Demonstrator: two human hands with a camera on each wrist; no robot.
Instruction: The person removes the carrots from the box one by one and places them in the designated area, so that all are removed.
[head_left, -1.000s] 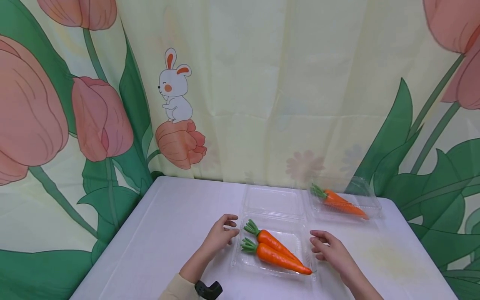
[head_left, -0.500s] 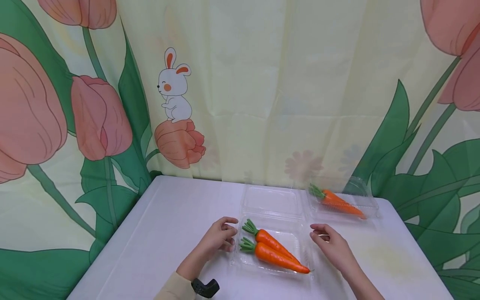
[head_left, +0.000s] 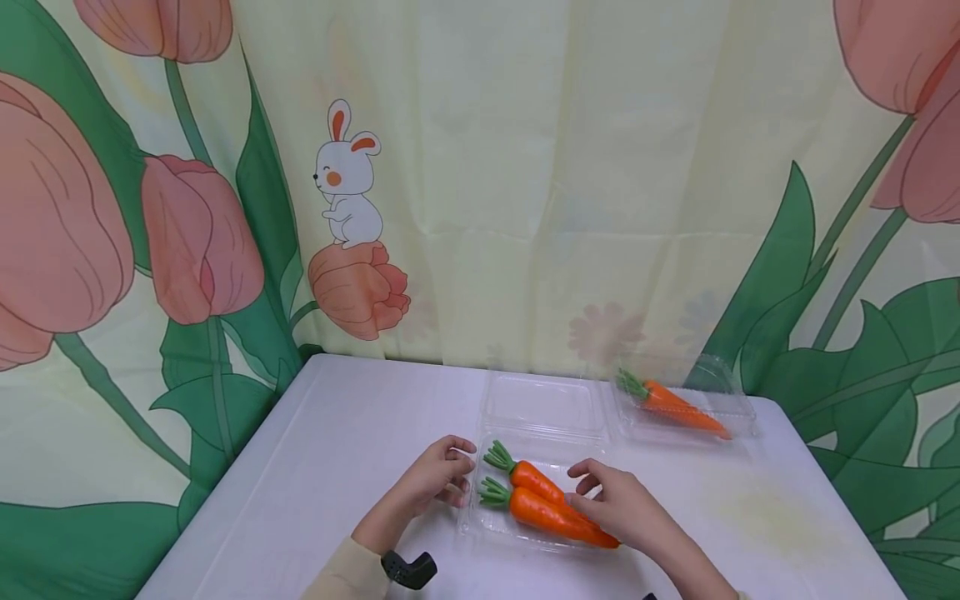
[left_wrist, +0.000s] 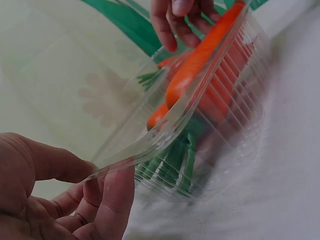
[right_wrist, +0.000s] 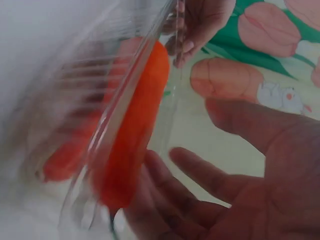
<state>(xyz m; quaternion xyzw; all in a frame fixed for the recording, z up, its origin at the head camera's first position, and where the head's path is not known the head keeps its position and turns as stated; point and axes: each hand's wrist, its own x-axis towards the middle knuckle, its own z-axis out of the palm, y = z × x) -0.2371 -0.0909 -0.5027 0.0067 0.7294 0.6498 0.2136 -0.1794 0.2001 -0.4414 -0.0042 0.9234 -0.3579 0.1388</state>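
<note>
Two orange carrots with green tops lie side by side in a clear plastic clamshell box, a nearer carrot (head_left: 546, 513) and a farther carrot (head_left: 531, 477). The box's base (head_left: 555, 452) is uncovered, its lid (head_left: 543, 406) folded back behind it. My left hand (head_left: 441, 472) is at the box's left side; in the left wrist view its thumb and fingers (left_wrist: 112, 205) pinch the thin rim. Over the box's right part, my right hand (head_left: 621, 507) hovers close to the carrots, thumb and fingers spread and nothing between them. It hides part of the farther carrot.
Farther back on the right stands another clear box (head_left: 738, 408), shut, with a carrot (head_left: 678, 407) inside. A white-covered table (head_left: 360, 425) carries everything. Behind it hangs a curtain (head_left: 480, 167) printed with tulips and a rabbit.
My right hand has moved left from beside the box to above the carrots. The left hand stays at the box's left side, and the carrots have not moved.
</note>
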